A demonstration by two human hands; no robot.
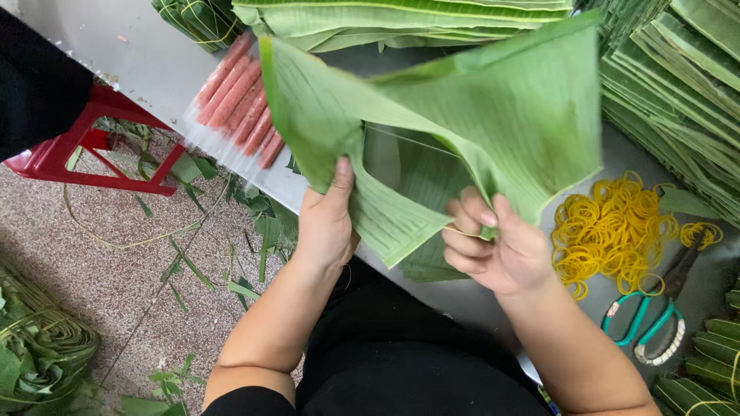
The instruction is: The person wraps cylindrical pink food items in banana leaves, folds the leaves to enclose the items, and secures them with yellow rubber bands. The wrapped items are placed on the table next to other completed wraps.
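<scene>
Green fills the head view: a big banana leaf (462,131) is up off the steel surface (146,62), held in both hands. The left hand (327,223), at about seven o'clock of the leaf, is closed on its lower edge, thumb pressed flat on top and fingers hidden beneath. The right hand (501,250), at five o'clock, is curled shut, pinching the folded corner between thumb and fingertips. The leaf bends into a loose cone between them, its far flap rising towards one o'clock.

Under it, more flat leaves (432,262) lie on the surface. At ten o'clock sits a clear pack of pink sausages (235,100), its end hanging just over the surface's edge. At three o'clock, a heap of yellow rubber bands (609,231), with teal-handled scissors (647,323) just below. Leaf stacks (678,92) crowd the top and right. A red stool (92,146) stands on the scrap-strewn floor (116,270).

For a clean fold, I'd judge that thumb pressure along the ribs matters, not across them, so the leaf creases rather than splits; the right pinch should stay firm at the corner.
</scene>
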